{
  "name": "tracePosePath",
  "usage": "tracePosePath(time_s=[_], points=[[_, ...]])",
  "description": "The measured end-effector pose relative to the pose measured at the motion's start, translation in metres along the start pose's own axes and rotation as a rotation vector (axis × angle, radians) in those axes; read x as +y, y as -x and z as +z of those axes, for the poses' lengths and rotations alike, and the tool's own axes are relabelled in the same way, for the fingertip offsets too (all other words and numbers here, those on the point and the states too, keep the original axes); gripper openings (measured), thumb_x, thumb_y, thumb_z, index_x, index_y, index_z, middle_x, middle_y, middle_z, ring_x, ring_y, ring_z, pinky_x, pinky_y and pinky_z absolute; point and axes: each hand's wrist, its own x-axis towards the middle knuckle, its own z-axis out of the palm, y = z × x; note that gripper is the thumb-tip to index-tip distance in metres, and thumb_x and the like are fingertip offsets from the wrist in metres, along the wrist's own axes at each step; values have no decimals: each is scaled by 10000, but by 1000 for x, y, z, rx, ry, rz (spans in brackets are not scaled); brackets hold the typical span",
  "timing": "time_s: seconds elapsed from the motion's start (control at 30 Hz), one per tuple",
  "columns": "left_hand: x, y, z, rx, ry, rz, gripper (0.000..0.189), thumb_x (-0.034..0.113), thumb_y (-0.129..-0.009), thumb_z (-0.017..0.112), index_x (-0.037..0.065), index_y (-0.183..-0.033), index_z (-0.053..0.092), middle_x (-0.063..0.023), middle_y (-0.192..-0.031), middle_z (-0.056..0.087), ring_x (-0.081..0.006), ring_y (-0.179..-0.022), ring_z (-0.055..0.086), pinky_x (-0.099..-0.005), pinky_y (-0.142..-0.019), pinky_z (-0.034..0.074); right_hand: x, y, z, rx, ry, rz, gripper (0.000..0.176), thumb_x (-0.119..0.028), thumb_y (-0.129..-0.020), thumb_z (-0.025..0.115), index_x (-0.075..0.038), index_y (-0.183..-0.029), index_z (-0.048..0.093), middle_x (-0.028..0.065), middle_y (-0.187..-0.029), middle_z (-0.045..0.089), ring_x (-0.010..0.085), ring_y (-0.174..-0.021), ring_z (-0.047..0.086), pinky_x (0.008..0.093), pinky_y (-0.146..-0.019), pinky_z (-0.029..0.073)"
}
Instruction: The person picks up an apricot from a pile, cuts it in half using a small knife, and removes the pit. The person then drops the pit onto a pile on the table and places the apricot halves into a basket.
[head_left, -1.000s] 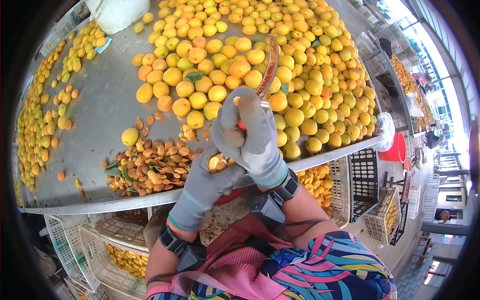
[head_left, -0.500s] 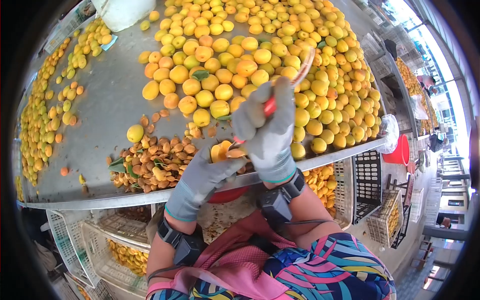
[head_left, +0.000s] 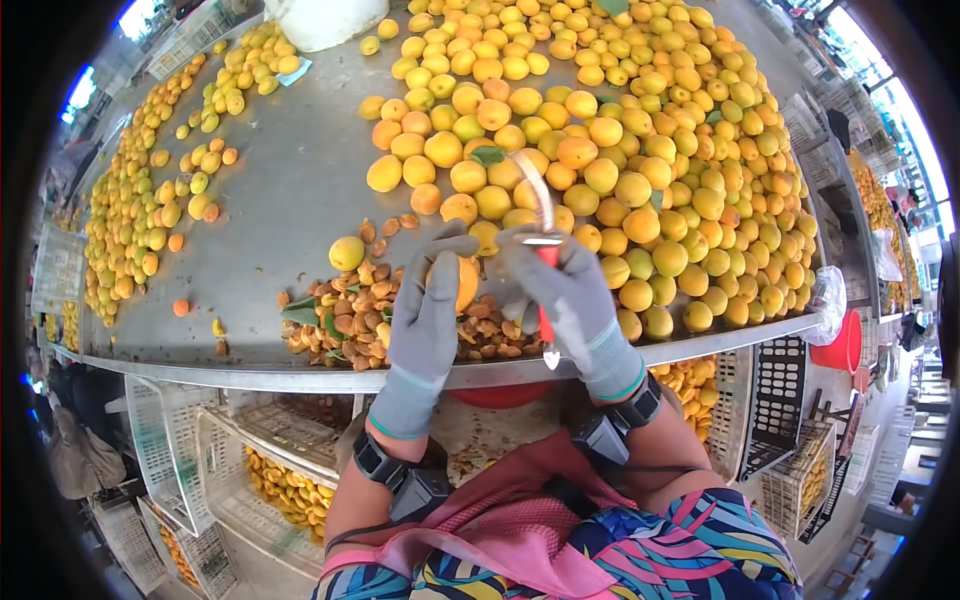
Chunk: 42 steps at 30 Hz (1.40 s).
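My left hand, in a grey glove, is closed around an orange apricot above the table edge. Beside it, my gloved right hand grips a red-handled knife. Its curved metal blade points up and away, and a small pointed metal tip shows below the fist. The knife stands apart from the apricot. Under my hands lies a pile of brown apricot pits with a few leaves. A large heap of yellow apricots covers the table beyond and to the right.
The metal table has a raised front rim. More apricots lie along its left side, and a white container stands at the back. Below are crates of apricot halves. A red bucket is at the right.
The opened apricot with its pit has left my left hand, which now holds another apricot. My right hand has drawn the knife away from the fruit. The view has shifted left.
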Motion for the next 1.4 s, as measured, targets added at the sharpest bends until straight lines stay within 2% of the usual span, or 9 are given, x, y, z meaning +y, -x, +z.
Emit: tracePosePath(time_s=[0.17, 0.33, 0.4, 0.47, 0.73, 0.9, 1.0, 1.07, 1.4], points=[[-19, 3, 6, -97, 143, -50, 441, 340, -1018, 334, 20, -1275, 495, -148, -1350, 466, -209, -1271, 416, -317, -1060, 318, 4, 4, 2, -54, 119, 120, 300, -154, -882, 627, -16, -1135, 546, 30, -789, 619, 72, -593, 606, 184, -435, 445], [-56, -6, -47, 160, -1125, 570, 409, 49, -956, 359, 43, -1359, 429, -139, -1326, 503, -272, -1217, 495, -323, -1002, 399, -34, 32, -28, 60, 177, 44, 329, -147, -867, 628, -8, -1155, 554, 34, -832, 621, 83, -604, 609, 190, -453, 448], [-62, -26, -92, 43, -1304, 357, 411, 67, -914, 477, 49, -1325, 478, -218, -1324, 487, -311, -1207, 509, -362, -966, 445, -43, 60, -64, 132, 238, 71, 321, -127, -846, 631, -14, -1140, 569, 27, -826, 617, 71, -598, 599, 181, -452, 427], [-25, -39, -75, 321, -586, -219, 419, 132, -884, 544, 70, -1297, 507, -215, -1236, 556, -328, -1120, 564, -389, -913, 468, -56, 95, -100, 228, 405, 68, 326, -125, -838, 634, -15, -1139, 572, 20, -821, 612, 61, -576, 583, 171, -442, 406], [-85, -50, -111, 266, -1087, -200, 489, 227, -839, 615, 35, -1274, 500, -224, -1184, 582, -377, -1076, 571, -430, -910, 457, -44, 192, -214, 677, 484, 189, 259, -196, -908, 568, -27, -1103, 585, 13, -755, 591, 63, -513, 560, 161, -383, 381], [-68, -44, -83, 232, -1084, -167, 534, 247, -808, 654, 17, -1265, 502, -218, -1180, 579, -367, -1061, 580, -429, -893, 468, -49, 164, -183, 573, 348, 49, 281, -253, -972, 491, -44, -1136, 580, 23, -738, 603, 75, -522, 567, 182, -416, 412], [-36, -34, -57, 241, -613, -64, 483, 209, -814, 649, 27, -1244, 526, -176, -1182, 579, -326, -1055, 587, -423, -877, 491, -52, 128, -139, 413, 210, -1, 320, -258, -983, 466, -53, -1218, 536, 23, -732, 597, 81, -533, 565, 189, -445, 429], [-19, -23, -43, 25, 541, -475, 435, 134, -847, 599, 54, -1266, 517, -135, -1207, 560, -274, -1074, 578, -420, -884, 503, -52, 105, -109, 267, 96, 12, 357, -264, -983, 464, -61, -1275, 494, 21, -724, 587, 83, -527, 555, 195, -459, 435], [-1, -6, 18, -354, 1118, -490, 533, 192, -950, 538, 43, -1414, 322, -131, -1286, 513, -270, -1159, 537, -424, -1000, 446, -8, 38, -19, -91, 167, -257, 486, -243, -995, 453, -17, -1409, 338, -18, -691, 542, 56, -562, 483, 197, -520, 386]])
